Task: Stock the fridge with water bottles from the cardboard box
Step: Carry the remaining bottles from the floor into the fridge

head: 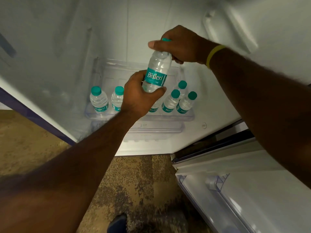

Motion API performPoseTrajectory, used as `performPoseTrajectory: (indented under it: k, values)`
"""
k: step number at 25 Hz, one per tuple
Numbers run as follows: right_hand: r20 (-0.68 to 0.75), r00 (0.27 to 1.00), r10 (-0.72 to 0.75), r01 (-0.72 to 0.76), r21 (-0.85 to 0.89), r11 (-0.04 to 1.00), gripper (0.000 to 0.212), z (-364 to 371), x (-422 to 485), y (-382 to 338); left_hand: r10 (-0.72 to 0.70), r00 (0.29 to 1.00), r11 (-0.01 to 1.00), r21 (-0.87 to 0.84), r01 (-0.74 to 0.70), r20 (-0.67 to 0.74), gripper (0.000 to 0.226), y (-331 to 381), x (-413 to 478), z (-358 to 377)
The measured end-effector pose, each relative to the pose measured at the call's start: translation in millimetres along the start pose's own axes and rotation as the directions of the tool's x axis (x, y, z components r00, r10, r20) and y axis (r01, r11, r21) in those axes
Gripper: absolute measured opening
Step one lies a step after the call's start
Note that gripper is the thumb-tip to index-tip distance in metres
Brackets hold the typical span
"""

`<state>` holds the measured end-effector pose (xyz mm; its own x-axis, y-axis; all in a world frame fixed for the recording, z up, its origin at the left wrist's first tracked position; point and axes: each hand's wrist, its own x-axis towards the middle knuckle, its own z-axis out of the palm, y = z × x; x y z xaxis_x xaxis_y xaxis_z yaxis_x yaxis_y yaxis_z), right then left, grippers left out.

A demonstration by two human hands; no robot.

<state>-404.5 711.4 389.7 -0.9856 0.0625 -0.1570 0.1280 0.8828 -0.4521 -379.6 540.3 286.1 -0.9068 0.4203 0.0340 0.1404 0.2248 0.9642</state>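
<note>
Left arm: (80, 158) nearest the lens, runs from bottom-left up toward the fridge door.
Shoe: (117, 222) dark toe at the bottom edge, on the mottled brown floor (143, 182).
Left hand: (139, 95) grip clamped on the bottle (157, 73); thumb and fingers curl round its lower body, just under the label.
Right hand: (181, 46) grip clamped on the same bottle's top; fingers curl over neck and cap, a sliver of teal cap shows between them. Yellow band (213, 54) on the wrist.
Bottle: clear, teal Bisleri label, tilted with its top leaning right. Held in the air above the door shelf (168, 117), over the middle of the row, not touching the shelf.
Door shelf: clear plastic, on the inside of the open white fridge door (67, 47).
Shelved bottles: (99, 101) upright, teal caps. Two side by side at the left end. Three clustered at the right end, one set behind the other two. One more in the middle, mostly hidden behind the left hand; only its label edge shows.
Fridge body: (252, 199) lower right, white interior, clear-edged shelf.
</note>
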Motion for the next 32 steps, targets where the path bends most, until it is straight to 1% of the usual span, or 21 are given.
performPoseTrajectory:
  k: [3,5,7,9,11,14,18,22,29,32]
  values:
    - [-0.062,0.995,-0.076,0.064,-0.176,0.982,0.053,-17.1,10.2,7.6,0.021,0.999,0.998,0.056,-0.023,0.034,0.061,2.9,17.5,8.6]
    - [-0.108,0.987,-0.122,0.090,-0.264,0.960,0.054,-22.1,15.5,11.3,0.008,0.999,0.991,0.130,-0.013,0.038,0.074,-1.2,23.1,9.1]
    - [-0.171,0.975,-0.145,0.083,-0.327,0.941,0.053,-24.1,18.9,17.1,0.015,1.000,0.977,0.211,-0.009,-0.026,0.082,-8.3,19.5,4.5]
    - [-0.194,0.971,-0.137,0.059,-0.360,0.931,0.051,-22.3,20.7,25.3,0.069,0.991,0.970,0.241,-0.040,-0.112,0.077,-16.8,5.6,-5.3]
    - [-0.172,0.979,-0.113,0.044,-0.360,0.932,0.048,-13.5,21.5,34.0,0.116,0.979,0.966,0.250,-0.072,-0.166,0.067,-29.6,-14.4,-16.9]
    - [-0.105,0.994,-0.039,0.001,-0.339,0.941,0.045,13.1,20.6,46.7,0.141,0.978,0.944,0.319,-0.087,-0.151,0.057,-51.0,-42.3,-29.6]
    - [0.034,0.998,0.051,-0.036,-0.345,0.938,0.042,55.6,19.5,58.9,0.099,0.990,0.917,0.396,-0.049,-0.105,0.052,-77.2,-71.9,-38.9]
    - [0.112,0.986,0.126,-0.077,-0.367,0.927,0.040,84.5,20.0,67.2,0.041,0.995,0.897,0.442,0.003,-0.088,0.050,-97.6,-90.9,-48.7]
    - [0.119,0.978,0.169,-0.115,-0.366,0.923,0.041,92.9,23.6,68.2,-0.015,0.995,0.858,0.510,0.062,-0.096,0.051,-111.4,-102.7,-58.2]
    - [0.126,0.969,0.211,-0.142,-0.414,0.899,0.051,89.2,21.5,64.9,-0.030,0.997,0.818,0.571,0.066,-0.072,0.053,-112.4,-100.5,-59.7]
